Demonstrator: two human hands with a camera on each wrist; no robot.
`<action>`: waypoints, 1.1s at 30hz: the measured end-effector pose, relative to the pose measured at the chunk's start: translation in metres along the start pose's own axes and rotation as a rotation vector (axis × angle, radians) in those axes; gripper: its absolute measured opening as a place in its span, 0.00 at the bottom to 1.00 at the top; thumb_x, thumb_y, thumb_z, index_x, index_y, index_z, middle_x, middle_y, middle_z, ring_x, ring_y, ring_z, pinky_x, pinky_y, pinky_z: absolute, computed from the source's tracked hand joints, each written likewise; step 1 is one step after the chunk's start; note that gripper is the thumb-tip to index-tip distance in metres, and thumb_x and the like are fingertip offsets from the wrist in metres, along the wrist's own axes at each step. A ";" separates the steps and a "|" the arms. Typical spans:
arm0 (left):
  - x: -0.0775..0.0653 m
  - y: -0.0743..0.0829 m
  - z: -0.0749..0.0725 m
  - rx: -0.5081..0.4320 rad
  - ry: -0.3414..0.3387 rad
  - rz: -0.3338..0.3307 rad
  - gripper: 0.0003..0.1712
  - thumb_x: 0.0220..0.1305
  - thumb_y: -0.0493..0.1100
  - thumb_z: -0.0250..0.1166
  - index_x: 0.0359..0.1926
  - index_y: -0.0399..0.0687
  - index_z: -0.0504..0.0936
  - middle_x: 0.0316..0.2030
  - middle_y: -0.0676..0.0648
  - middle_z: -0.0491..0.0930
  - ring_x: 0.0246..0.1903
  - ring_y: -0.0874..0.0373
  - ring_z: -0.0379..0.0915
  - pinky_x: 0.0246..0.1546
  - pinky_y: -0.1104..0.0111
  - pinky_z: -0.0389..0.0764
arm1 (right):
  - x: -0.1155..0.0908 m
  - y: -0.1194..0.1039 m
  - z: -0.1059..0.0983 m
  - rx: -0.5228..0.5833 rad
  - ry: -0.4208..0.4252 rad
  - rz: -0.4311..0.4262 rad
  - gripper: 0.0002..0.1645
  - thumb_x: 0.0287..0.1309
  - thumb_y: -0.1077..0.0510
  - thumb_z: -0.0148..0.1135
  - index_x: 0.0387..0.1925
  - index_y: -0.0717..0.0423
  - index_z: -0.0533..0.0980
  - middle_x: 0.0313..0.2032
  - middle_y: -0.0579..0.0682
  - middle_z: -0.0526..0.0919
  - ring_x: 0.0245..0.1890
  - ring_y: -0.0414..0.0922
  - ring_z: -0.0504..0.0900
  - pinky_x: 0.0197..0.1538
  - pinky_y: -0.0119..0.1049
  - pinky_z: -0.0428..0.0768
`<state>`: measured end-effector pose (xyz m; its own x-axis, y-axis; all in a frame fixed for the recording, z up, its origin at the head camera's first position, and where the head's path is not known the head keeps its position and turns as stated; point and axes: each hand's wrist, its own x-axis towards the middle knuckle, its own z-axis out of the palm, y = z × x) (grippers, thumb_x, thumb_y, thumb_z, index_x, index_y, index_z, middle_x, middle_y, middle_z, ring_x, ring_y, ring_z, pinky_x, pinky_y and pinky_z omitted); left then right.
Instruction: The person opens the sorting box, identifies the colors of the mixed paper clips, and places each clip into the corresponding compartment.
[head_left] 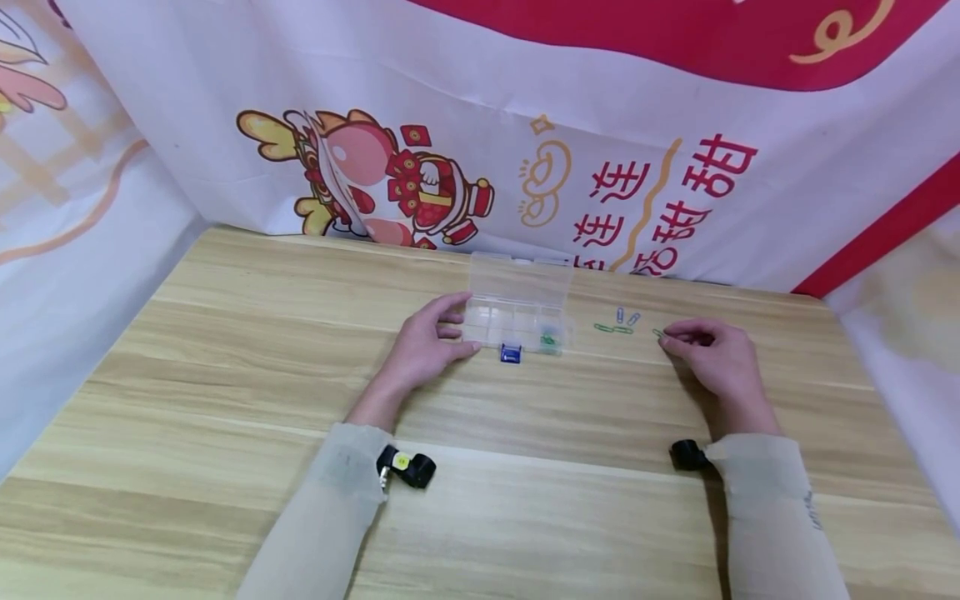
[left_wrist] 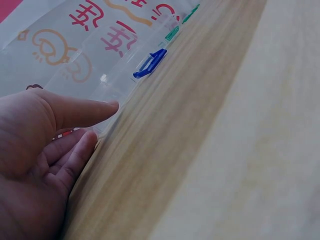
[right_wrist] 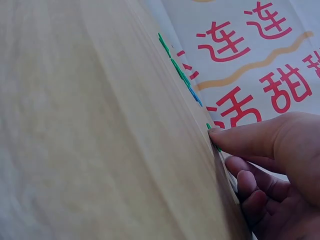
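A clear plastic compartment box [head_left: 487, 343] lies on the table with its lid [head_left: 521, 279] raised at the back. My left hand [head_left: 429, 343] holds the box's left end, thumb along the front edge and fingers at the side. On the box's front hangs a blue latch [head_left: 511, 355]. Green paper clips [head_left: 549, 340] lie in the front right compartment. To the right of the box, my right hand [head_left: 716, 354] pinches a green paper clip [right_wrist: 209, 127] between thumb and fingers, close over the tabletop.
Between box and right hand lie two green paper clips [head_left: 613, 329] end to end. Two bluish paper clips [head_left: 620, 315] are just behind them. A printed white cloth [head_left: 420, 75] hangs along the table's back edge. The wooden table [head_left: 525, 517] extends toward me.
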<state>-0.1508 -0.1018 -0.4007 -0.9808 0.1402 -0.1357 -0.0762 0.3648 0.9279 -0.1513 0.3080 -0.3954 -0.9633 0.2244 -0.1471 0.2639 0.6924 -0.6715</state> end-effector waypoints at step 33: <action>0.001 -0.002 0.001 -0.001 0.010 0.009 0.46 0.62 0.35 0.78 0.79 0.58 0.71 0.69 0.41 0.79 0.64 0.43 0.81 0.68 0.53 0.84 | 0.000 -0.003 0.000 -0.091 -0.031 0.011 0.23 0.76 0.45 0.64 0.57 0.58 0.85 0.55 0.61 0.84 0.51 0.53 0.77 0.46 0.38 0.74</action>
<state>-0.1511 -0.1011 -0.4031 -0.9832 0.1345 -0.1234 -0.0671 0.3627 0.9295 -0.1526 0.3057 -0.3934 -0.9611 0.2115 -0.1776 0.2761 0.7495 -0.6016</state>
